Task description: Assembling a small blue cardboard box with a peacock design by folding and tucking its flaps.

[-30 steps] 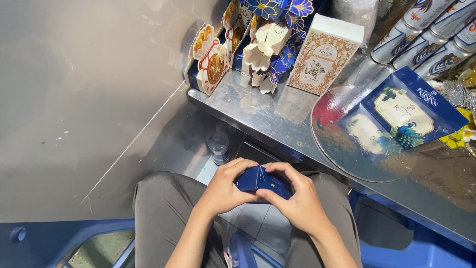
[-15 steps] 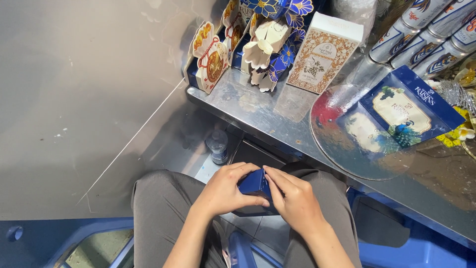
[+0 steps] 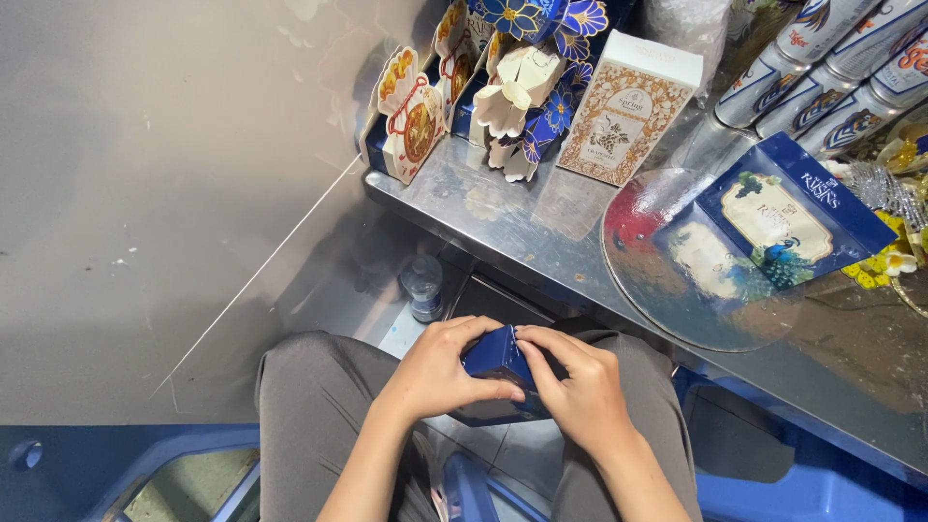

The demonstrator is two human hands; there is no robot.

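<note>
A small dark blue cardboard box (image 3: 495, 356) sits between both hands above my lap. My left hand (image 3: 440, 372) wraps around its left side with the thumb under its front edge. My right hand (image 3: 578, 387) presses on its right side, fingertips on the top flap. Most of the box is hidden by the fingers. My grey trousers (image 3: 309, 416) lie below.
A metal shelf (image 3: 512, 227) runs ahead with folded decorative paper boxes (image 3: 416, 111), a cream patterned carton (image 3: 623, 106), a flat blue package (image 3: 788, 213) on a round glass plate (image 3: 657, 280) and several cans (image 3: 822, 48). A plastic bottle (image 3: 422, 286) stands under the shelf.
The hands have closed in tighter on the blue box; it has turned so a corner stands up between the fingers, and the right fingertips now press its top.
</note>
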